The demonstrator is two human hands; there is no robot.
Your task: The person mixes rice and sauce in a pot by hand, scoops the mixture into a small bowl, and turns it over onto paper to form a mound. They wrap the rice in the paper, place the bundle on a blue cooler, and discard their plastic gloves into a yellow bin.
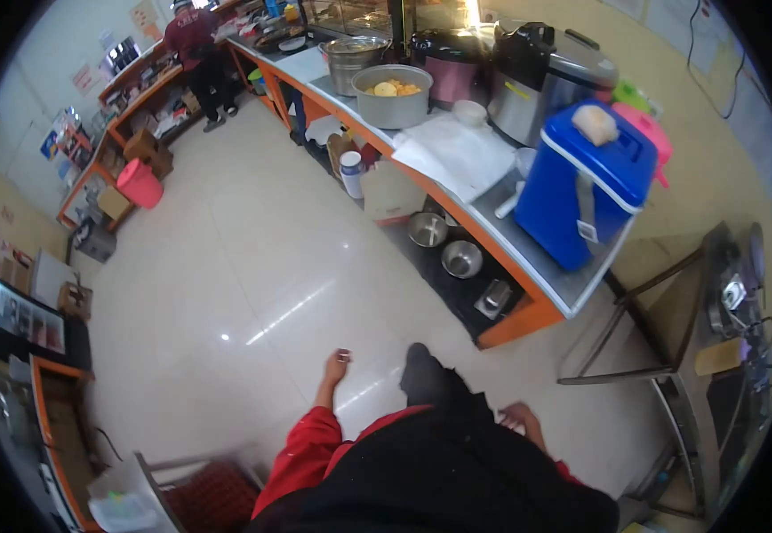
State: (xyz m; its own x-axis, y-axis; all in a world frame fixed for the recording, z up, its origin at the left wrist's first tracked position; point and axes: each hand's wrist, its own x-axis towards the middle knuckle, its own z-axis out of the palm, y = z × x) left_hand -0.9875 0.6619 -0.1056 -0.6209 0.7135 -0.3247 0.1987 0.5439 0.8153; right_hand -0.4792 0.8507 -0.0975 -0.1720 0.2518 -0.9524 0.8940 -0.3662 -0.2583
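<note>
My left hand (337, 365) hangs in front of me at the end of a red sleeve. Its fingers are curled in, a small pale band shows near them, and I see no object in the hand. On the other side, my right hand (517, 416) hangs low beside my dark apron (439, 480), fingers loosely apart and holding nothing. Both hands are over the pale tiled floor (226, 266), touching no object. A dark shoe (419, 366) is stepping forward between them.
An orange-edged counter (528, 282) runs along the right, bearing a blue cooler (581, 182), a pot of food (392, 98) and rice cookers. Metal bowls (462, 259) sit on its lower shelf. A metal-framed stand (670, 355) is at right, a chair (208, 493) at lower left. A person (195, 44) stands far ahead near a red bin (140, 182).
</note>
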